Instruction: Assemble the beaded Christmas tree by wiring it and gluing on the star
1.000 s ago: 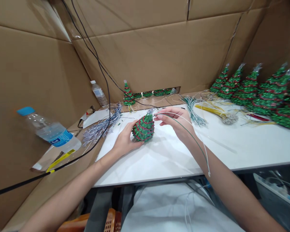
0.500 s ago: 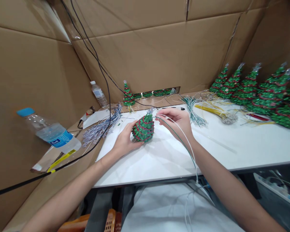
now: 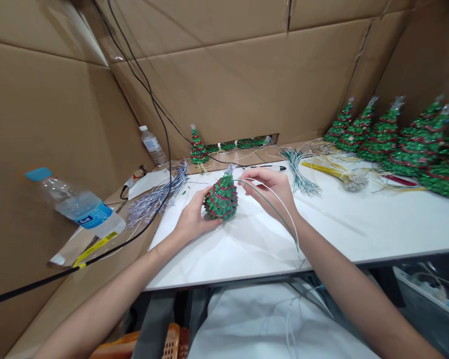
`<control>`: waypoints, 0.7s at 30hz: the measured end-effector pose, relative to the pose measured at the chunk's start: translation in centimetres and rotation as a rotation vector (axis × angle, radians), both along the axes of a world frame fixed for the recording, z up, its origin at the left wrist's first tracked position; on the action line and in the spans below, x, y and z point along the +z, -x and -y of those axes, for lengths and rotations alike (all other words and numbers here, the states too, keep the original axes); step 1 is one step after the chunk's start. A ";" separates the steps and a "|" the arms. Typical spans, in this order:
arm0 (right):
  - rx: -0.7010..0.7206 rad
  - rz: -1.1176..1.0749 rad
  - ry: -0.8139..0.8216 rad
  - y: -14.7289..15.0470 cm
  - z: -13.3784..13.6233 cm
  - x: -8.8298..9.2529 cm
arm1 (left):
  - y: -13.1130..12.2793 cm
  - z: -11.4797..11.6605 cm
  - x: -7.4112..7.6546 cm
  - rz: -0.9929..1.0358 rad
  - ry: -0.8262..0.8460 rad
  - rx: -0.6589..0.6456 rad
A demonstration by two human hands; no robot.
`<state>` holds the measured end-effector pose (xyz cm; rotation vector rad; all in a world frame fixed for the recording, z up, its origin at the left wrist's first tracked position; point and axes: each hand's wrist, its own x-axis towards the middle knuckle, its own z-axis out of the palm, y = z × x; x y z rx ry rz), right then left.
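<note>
A small green tree with red garland (image 3: 222,199) stands slightly tilted over the white board, its clear topper pointing up. My left hand (image 3: 195,215) is wrapped round its left side and lower edge. To the right of the treetop, my right hand (image 3: 268,190) pinches a white and a green wire (image 3: 280,199) between thumb and fingers. The wires arc down past my right wrist toward the board's front edge. Their short ends near the treetop are too small to make out clearly.
Several finished trees (image 3: 387,132) line the back right. Bundles of green wires (image 3: 301,172), yellow wires (image 3: 331,172) and blue wires (image 3: 160,192) lie around the white board (image 3: 377,224). Bottles (image 3: 84,207) stand at left, where a black cable (image 3: 127,244) crosses.
The small tree is more upright, with its top shifted slightly left. My right hand has moved slightly left, and the wires' lower end has swung left and up.
</note>
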<state>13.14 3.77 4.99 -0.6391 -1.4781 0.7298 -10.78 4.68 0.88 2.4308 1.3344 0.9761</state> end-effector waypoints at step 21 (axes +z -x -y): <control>-0.063 0.050 -0.090 0.1 0.2 -0.3 | 0.0 0.0 0.0 -0.024 -0.006 -0.010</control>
